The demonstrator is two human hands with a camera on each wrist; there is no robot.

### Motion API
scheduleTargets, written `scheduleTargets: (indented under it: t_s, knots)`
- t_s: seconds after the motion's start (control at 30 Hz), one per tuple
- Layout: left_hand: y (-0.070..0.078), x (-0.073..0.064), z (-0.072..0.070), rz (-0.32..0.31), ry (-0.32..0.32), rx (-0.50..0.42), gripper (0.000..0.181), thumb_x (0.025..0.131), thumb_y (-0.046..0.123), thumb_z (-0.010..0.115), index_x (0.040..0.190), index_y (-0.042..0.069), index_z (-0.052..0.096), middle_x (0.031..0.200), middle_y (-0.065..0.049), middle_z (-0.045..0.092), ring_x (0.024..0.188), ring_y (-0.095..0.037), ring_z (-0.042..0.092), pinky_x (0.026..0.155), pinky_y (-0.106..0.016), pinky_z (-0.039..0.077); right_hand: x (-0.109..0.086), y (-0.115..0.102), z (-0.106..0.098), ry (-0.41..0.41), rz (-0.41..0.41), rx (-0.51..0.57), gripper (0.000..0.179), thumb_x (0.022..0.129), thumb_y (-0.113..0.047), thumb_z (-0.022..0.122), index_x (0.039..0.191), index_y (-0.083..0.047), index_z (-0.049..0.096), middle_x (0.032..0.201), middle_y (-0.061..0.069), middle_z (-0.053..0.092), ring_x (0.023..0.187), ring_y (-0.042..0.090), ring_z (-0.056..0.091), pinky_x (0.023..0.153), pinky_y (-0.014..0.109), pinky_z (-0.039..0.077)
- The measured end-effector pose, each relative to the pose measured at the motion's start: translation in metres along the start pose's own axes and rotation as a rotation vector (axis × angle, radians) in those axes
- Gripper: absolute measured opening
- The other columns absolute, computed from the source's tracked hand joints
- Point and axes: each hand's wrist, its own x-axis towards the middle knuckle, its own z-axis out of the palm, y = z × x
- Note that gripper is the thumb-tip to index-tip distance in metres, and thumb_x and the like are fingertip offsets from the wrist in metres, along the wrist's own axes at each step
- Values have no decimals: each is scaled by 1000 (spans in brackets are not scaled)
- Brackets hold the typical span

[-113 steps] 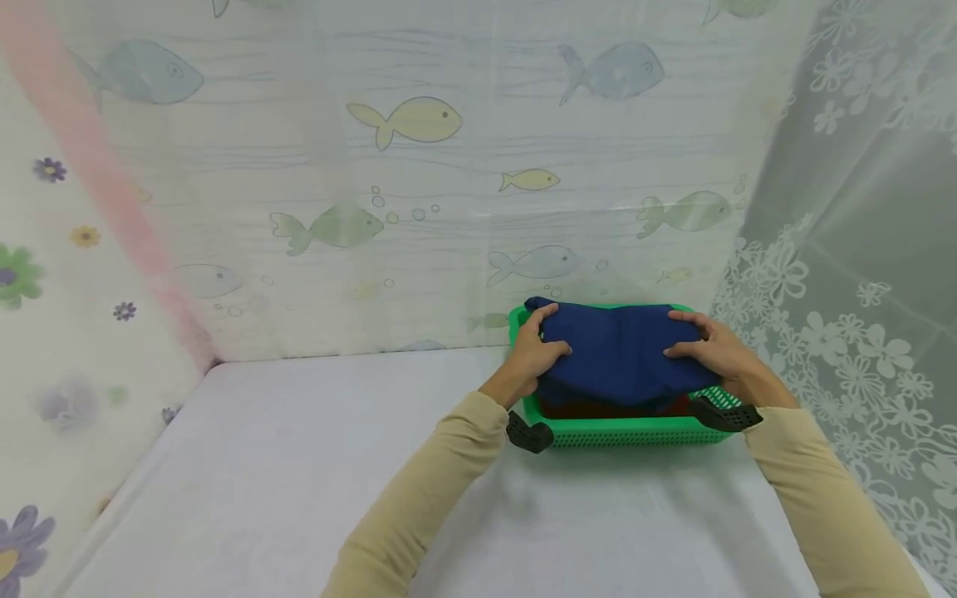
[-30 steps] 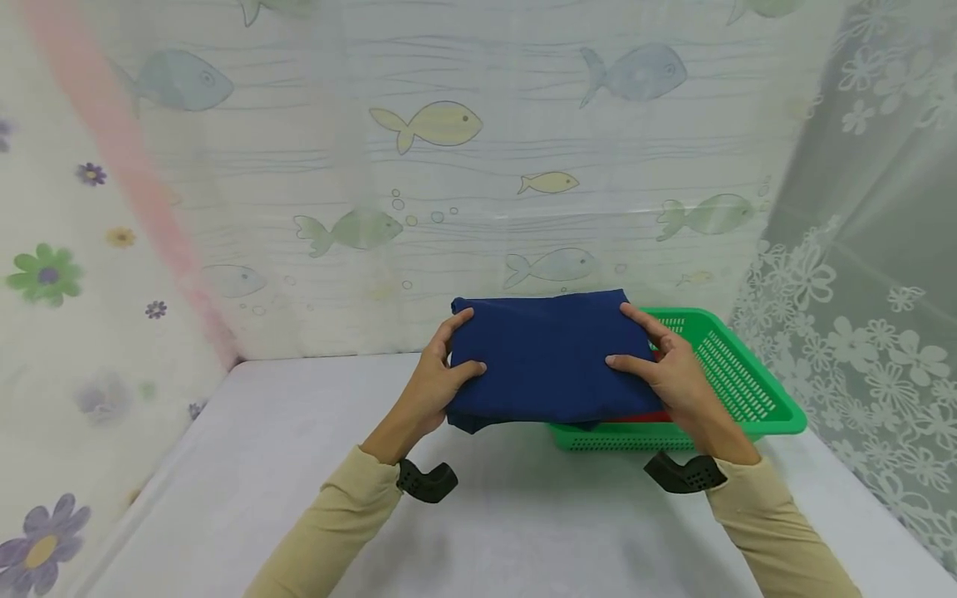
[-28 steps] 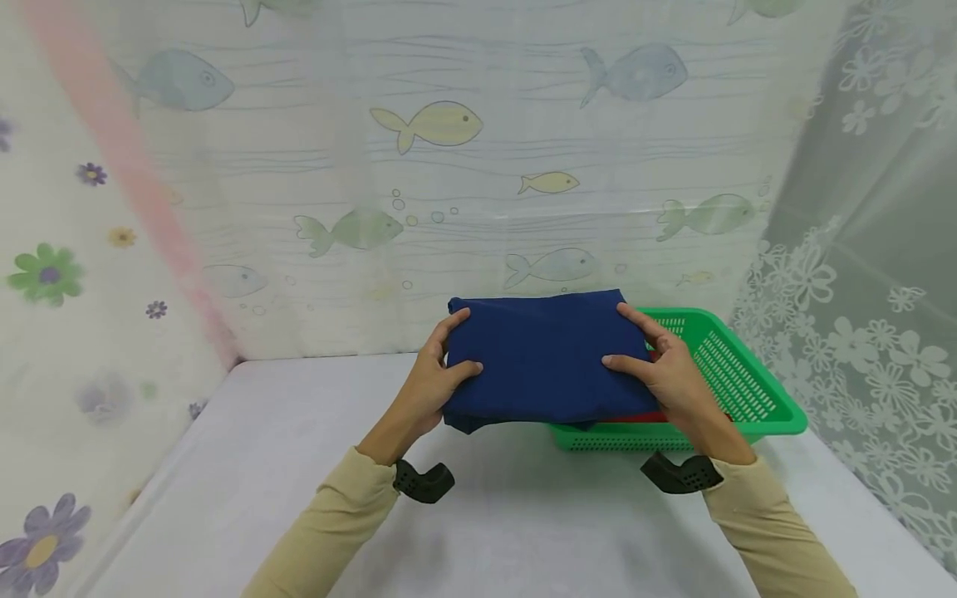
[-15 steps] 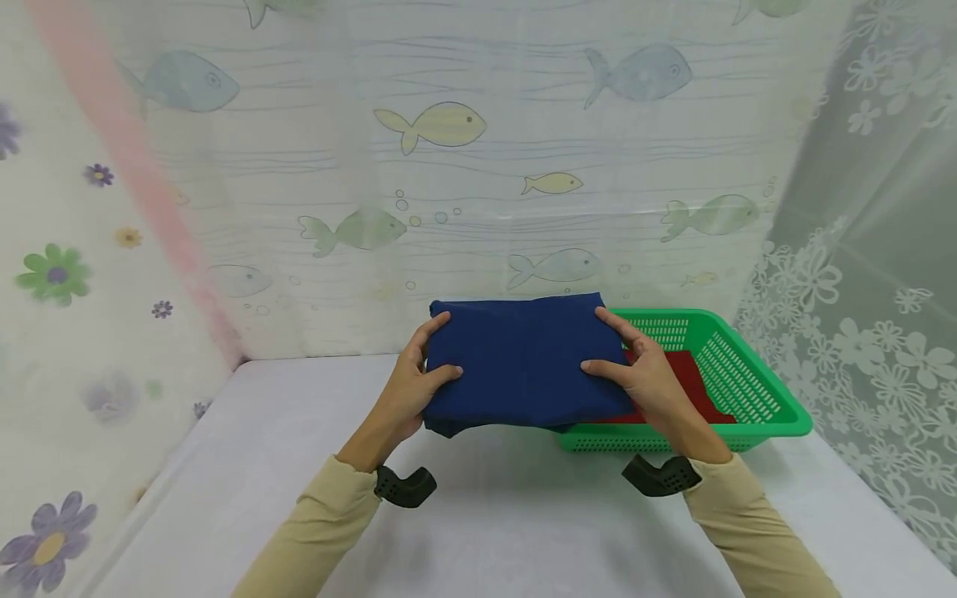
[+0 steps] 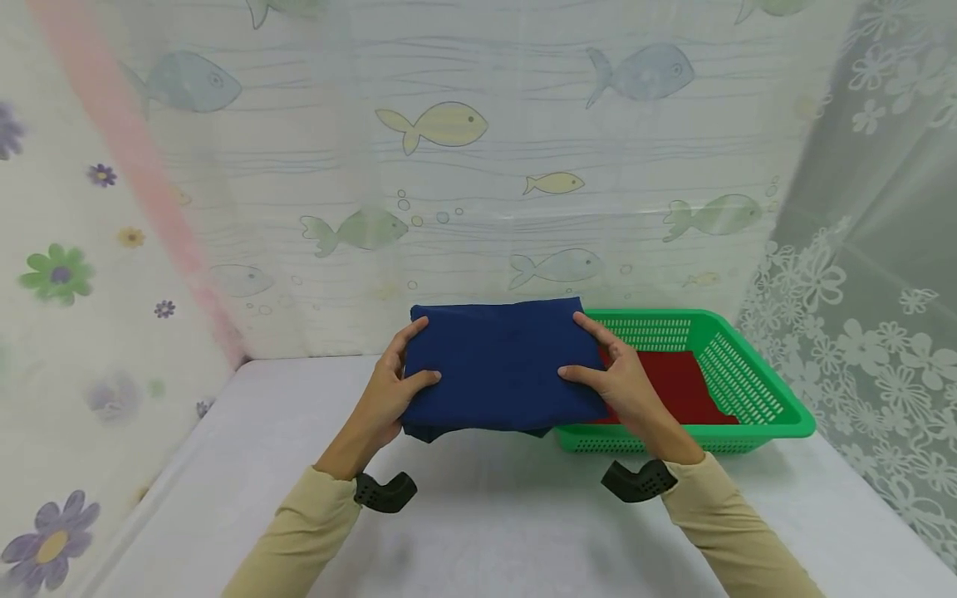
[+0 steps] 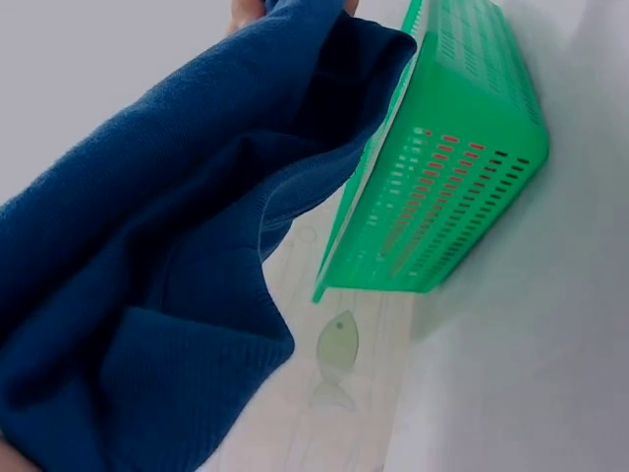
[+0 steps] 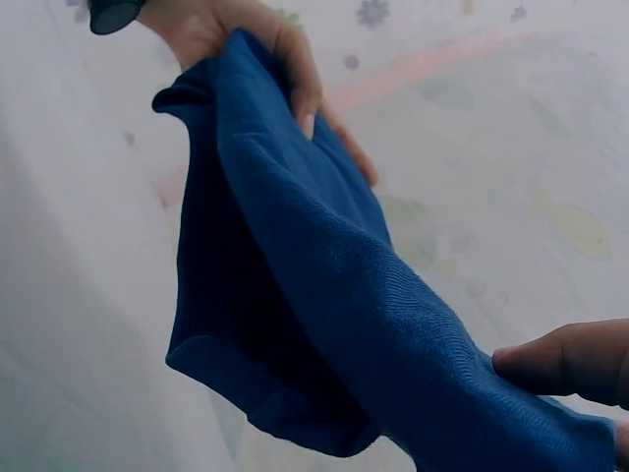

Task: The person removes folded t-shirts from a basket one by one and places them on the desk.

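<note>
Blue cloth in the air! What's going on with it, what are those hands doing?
A person is holding up a folded blue cloth by its two sides, the left hand on one side and the right hand on the other, thumbs in front. It is above the white table. Over to the person's right stands a green basket, partly hidden behind the cloth and right hand. Inside it lies something red that looks like cloth.

The blue cloth [image 5: 504, 365] partly hides the green basket [image 5: 770, 431] at its left.
</note>
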Motion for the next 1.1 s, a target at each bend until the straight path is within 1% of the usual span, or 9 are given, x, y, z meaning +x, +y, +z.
scheduleTargets:
  t_s: [0.1, 0.27, 0.33, 0.43, 0.6, 0.67, 0.83, 0.97, 1.1]
  knots:
    - [-1, -1, -6, 1, 1, 6, 77, 89, -7, 56, 154, 20, 25, 152, -11, 23, 135, -37, 30, 100, -59, 35, 1, 1, 5, 0, 4, -3, 79, 87, -3, 70, 153, -20, 32, 154, 9, 26, 122, 34, 51, 81, 39, 54]
    - [-1, -2, -15, 12, 1, 14, 77, 89, -7, 56, 155, 18, 23, 154, -12, 21, 137, -37, 28, 101, -59, 33, 4, 2, 14, -4, -5, -10, 79, 87, -1, 69, 154, -20, 31, 156, 7, 23, 127, 37, 46, 83, 37, 53]
    - [-1, -3, -19, 13, -1, 15, 77, 89, -6, 56, 155, 18, 23, 154, -12, 20, 137, -38, 27, 102, -59, 33, 5, 3, 18, -2, -11, -19, 79, 87, 0, 68, 154, -19, 31, 157, 7, 22, 125, 38, 47, 83, 37, 53]
    - [-3, -6, -25, 0, 1, 23, 77, 90, -5, 56, 155, 18, 22, 155, -12, 19, 138, -38, 26, 102, -60, 32, 7, 8, 25, 5, -15, -47, 79, 86, 0, 69, 153, -19, 32, 156, 9, 24, 122, 38, 51, 82, 38, 53]
    - [-7, -12, -37, -16, 22, 35, 78, 90, -5, 56, 155, 20, 22, 157, -10, 17, 138, -39, 25, 100, -60, 34, 10, 13, 39, 15, -34, -110, 78, 85, -2, 70, 152, -18, 34, 152, 12, 32, 116, 38, 56, 82, 42, 53]
    - [-8, -13, -41, -16, 27, 36, 78, 90, -5, 56, 155, 20, 23, 157, -9, 16, 138, -39, 26, 100, -60, 34, 12, 15, 44, 17, -42, -124, 78, 85, -2, 71, 152, -18, 35, 151, 12, 34, 117, 37, 55, 85, 43, 52]
    - [-13, -16, -51, -5, 14, 40, 78, 90, -5, 57, 155, 20, 22, 157, -10, 15, 138, -39, 25, 100, -59, 35, 15, 20, 53, 26, -46, -128, 79, 84, 0, 71, 152, -16, 35, 149, 14, 38, 124, 35, 49, 92, 45, 48]
    - [-17, -16, -58, 2, 8, 54, 77, 91, -6, 56, 155, 19, 22, 157, -10, 15, 138, -38, 25, 99, -59, 35, 17, 24, 59, 32, -38, -119, 78, 84, -1, 71, 151, -14, 36, 149, 16, 37, 123, 37, 50, 92, 47, 48]
    - [-20, -17, -65, 7, 3, 61, 77, 91, -6, 55, 156, 18, 20, 157, -11, 15, 137, -39, 25, 99, -59, 35, 18, 29, 66, 52, -49, -129, 77, 83, -1, 72, 151, -14, 36, 150, 16, 35, 125, 37, 48, 93, 49, 47]
